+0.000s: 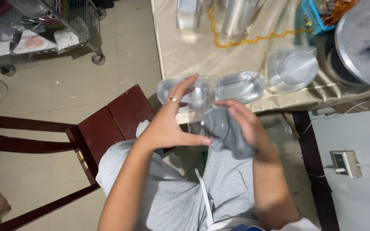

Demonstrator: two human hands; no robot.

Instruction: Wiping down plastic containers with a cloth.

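My left hand [172, 117], with a ring on one finger, grips a clear plastic container [195, 100] from its left side, thumb below and fingers over its top. My right hand [247, 126] holds a bunched grey cloth [225, 130] pressed against that container's lower right. Both hands are above my lap, just in front of the table's edge. Two open clear plastic oval trays [240, 86] lie on the table directly behind the hands, partly hidden by them.
A beige-covered table [180, 47] carries a stack of clear plastic lids [291, 68], stacked clear cups [236, 17], a blue basket [312, 17] and a round metal tray [362, 38]. A dark red wooden chair [108, 124] stands left; a wire cart [43, 30] far left; a power strip [345, 163] lies right.
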